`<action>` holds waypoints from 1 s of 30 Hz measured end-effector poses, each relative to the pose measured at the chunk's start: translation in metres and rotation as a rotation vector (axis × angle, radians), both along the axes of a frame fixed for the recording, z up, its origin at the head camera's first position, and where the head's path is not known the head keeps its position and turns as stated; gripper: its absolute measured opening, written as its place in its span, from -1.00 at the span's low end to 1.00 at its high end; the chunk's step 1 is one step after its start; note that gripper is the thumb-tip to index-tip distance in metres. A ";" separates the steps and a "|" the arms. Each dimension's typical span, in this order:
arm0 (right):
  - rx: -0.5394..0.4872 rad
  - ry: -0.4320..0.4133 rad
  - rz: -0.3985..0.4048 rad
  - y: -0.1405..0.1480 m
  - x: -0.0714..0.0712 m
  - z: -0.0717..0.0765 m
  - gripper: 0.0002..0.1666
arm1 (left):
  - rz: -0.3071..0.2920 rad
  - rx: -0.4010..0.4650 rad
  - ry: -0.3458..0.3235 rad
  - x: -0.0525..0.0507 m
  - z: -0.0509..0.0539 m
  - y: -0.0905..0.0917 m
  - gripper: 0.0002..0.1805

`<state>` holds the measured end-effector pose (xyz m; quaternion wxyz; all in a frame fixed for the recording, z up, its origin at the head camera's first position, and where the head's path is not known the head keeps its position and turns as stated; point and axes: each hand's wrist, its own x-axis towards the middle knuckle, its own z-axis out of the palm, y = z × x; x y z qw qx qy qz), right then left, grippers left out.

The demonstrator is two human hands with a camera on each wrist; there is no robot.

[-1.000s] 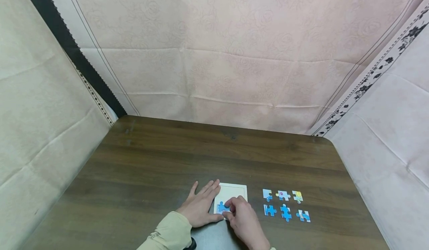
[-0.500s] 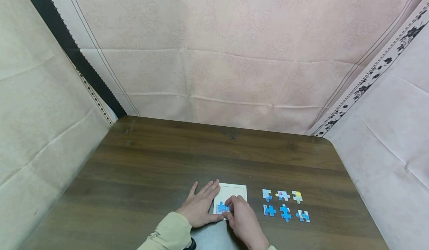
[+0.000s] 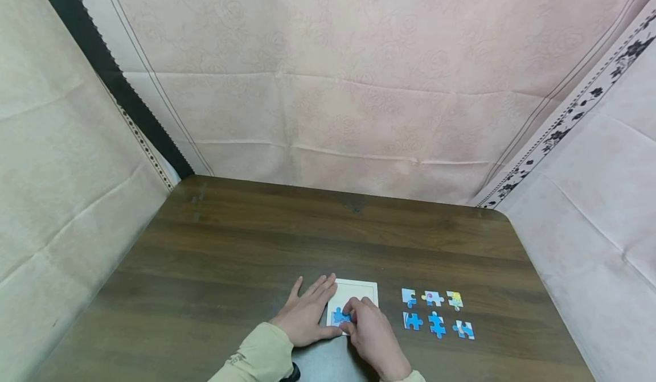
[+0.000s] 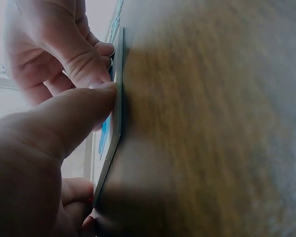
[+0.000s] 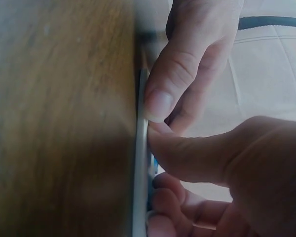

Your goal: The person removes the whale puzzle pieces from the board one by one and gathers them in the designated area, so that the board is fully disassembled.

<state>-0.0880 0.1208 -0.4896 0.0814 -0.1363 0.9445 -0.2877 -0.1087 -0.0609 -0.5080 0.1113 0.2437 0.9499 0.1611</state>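
Observation:
A white puzzle tray (image 3: 357, 291) lies near the table's front, with a blue jigsaw piece (image 3: 337, 317) in its lower left corner. My left hand (image 3: 307, 315) rests along the tray's left side, fingers spread and straight; in the left wrist view its thumb (image 4: 84, 111) presses the front edge. Beside that blue piece, my right hand (image 3: 371, 333) pinches another jigsaw piece low over the tray, mostly hidden by its fingers. In the right wrist view a sliver of blue shows between the right thumb (image 5: 187, 153) and curled fingers (image 5: 166, 202).
To the right of the tray, several loose jigsaw pieces (image 3: 437, 325) lie in two rows on the brown wooden table (image 3: 256, 239). A grey patch (image 3: 328, 362) shows below the tray. Pale cloth walls (image 3: 333, 114) enclose the table's back and sides.
Almost nothing differs. The fingertips of my right hand have shifted very slightly left at the tray; my left hand stays in place.

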 end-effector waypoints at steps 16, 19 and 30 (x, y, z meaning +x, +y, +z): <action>0.031 -0.020 0.046 -0.002 -0.004 0.003 -0.78 | -0.008 0.004 0.001 0.000 0.000 -0.001 0.01; 0.036 -0.016 0.046 -0.002 -0.004 0.002 -0.77 | -0.008 0.004 0.000 0.000 0.000 0.000 0.01; 0.045 -0.023 0.034 -0.003 -0.004 0.001 -0.76 | -0.013 0.022 0.015 0.001 0.000 -0.001 0.01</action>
